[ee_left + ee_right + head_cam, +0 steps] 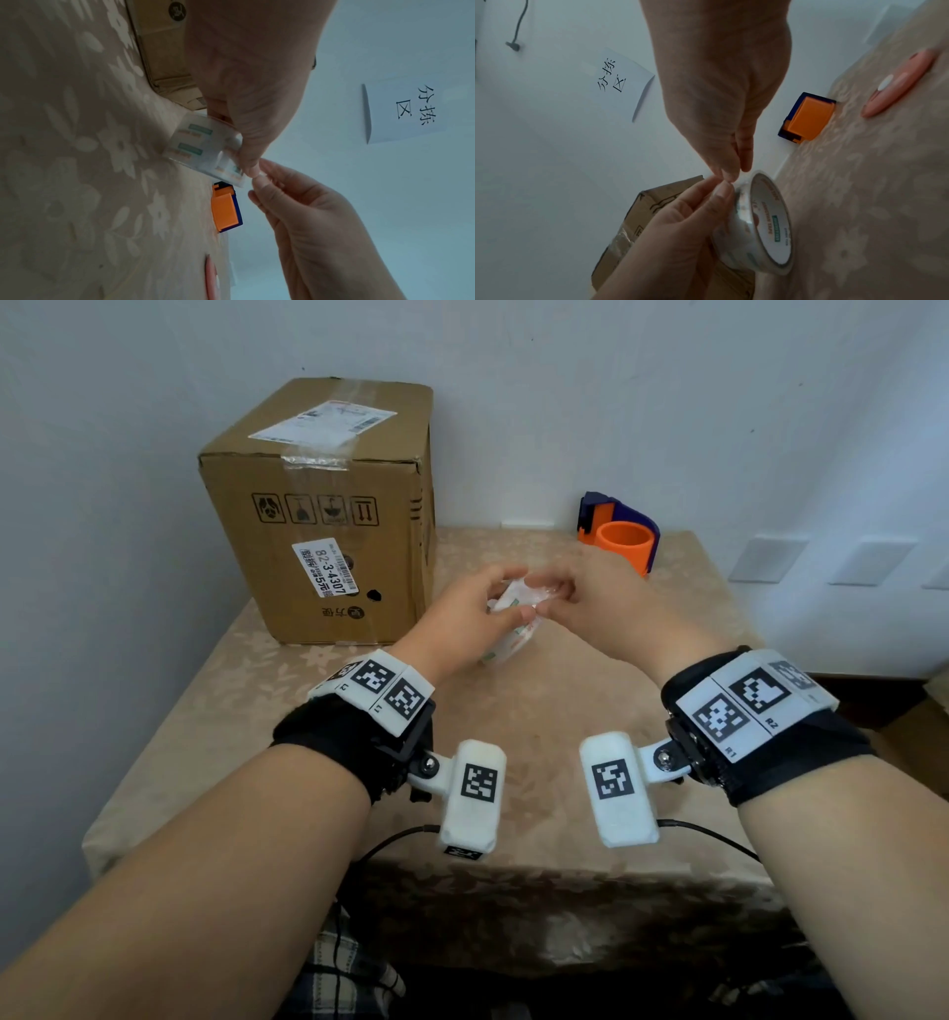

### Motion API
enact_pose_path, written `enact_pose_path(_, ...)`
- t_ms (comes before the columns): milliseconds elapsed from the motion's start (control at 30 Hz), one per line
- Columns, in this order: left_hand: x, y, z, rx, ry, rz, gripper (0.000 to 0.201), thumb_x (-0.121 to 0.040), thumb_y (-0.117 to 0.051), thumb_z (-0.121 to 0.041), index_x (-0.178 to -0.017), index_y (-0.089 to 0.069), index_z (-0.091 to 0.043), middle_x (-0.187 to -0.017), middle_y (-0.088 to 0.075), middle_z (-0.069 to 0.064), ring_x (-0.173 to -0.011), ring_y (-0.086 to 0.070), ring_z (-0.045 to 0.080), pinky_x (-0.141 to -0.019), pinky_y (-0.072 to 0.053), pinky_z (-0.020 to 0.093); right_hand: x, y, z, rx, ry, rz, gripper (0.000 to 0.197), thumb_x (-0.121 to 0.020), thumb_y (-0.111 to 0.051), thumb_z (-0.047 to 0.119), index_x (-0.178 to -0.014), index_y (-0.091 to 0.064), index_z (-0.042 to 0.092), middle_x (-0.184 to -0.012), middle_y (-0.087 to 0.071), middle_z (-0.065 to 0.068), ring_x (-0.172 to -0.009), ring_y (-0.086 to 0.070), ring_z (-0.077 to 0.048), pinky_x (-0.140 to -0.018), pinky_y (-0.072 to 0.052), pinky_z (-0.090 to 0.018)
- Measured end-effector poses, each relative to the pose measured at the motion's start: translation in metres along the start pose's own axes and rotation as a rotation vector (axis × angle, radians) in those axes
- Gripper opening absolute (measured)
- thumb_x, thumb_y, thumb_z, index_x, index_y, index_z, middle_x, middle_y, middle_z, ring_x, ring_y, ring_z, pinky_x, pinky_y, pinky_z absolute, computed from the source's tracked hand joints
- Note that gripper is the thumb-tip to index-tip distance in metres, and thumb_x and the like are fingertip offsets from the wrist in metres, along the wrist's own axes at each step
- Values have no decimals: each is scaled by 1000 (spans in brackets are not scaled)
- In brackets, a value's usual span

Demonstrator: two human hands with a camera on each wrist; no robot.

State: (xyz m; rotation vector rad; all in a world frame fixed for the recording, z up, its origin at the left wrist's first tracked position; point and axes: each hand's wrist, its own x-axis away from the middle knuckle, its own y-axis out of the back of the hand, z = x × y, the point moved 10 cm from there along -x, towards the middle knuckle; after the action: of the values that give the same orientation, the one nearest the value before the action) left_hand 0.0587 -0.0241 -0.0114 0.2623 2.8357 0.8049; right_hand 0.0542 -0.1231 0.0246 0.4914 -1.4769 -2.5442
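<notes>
A roll of clear tape (513, 634) with a white printed core is held just above the table, in front of the cardboard box (328, 516). My left hand (506, 606) grips the roll (762, 223) with fingers through its core and the thumb on the outer face. My right hand (544, 598) meets it from the right. The right thumb and forefinger (731, 172) pinch at the roll's upper edge, touching the left thumb tip. The left wrist view has the roll (203, 146) under the left thumb, with the right hand (259, 178) at its edge. No free tape end is visible.
An orange and blue tape dispenser (619, 536) stands at the back right of the table, near the wall. A pink utility knife (898, 85) lies on the floral tablecloth (539, 711) to the right. A paper sign (408, 109) hangs on the wall.
</notes>
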Motion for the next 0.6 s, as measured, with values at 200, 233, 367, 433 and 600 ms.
enact_pose_path(200, 7, -9, -1, 79, 49, 121, 58, -92, -57, -14, -144, -32, -15, -138, -51, 9, -120, -54, 20, -101, -43, 31, 4, 6, 2, 170, 63, -91, 25, -95, -53, 14, -112, -69, 6, -112, -61, -14, -105, -56, -28, -75, -31, -22)
enact_pose_path(233, 8, -10, -2, 78, 55, 134, 61, -93, -56, -14, -146, -27, -15, -140, -50, 10, -121, -55, 22, -101, -44, 32, 6, 7, 3, 177, 74, -98, 24, -95, -52, 13, -109, -70, 5, -111, -63, -13, -104, -57, -27, -76, -34, -23)
enact_pose_path(367, 8, -5, -5, -27, 70, 81, 66, -92, -57, -20, -148, -23, -15, -135, -57, 8, -114, -60, 22, -99, -47, 37, 6, 4, 0, 179, 56, -69, 22, -94, -51, 10, -101, -71, 5, -104, -69, -12, -96, -63, -28, -77, -48, -34)
enact_pose_path(433, 7, -2, -10, -116, 56, 53, 54, -91, -58, -21, -140, -38, -13, -129, -62, 9, -111, -62, 20, -92, -49, 32, 4, 3, -12, 154, -18, -49, 21, -94, -51, 11, -99, -70, 5, -99, -71, -12, -90, -64, -27, -68, -45, -30)
enact_pose_path(600, -7, -3, -34, -377, -61, 65, 18, -91, -56, -22, -94, -64, -6, -85, -70, 7, -80, -64, 24, -68, -49, 35, -2, 6, -40, -175, -172, -27, 22, -92, -54, 8, -109, -69, 4, -81, -69, -12, -69, -65, -23, -70, -55, -31)
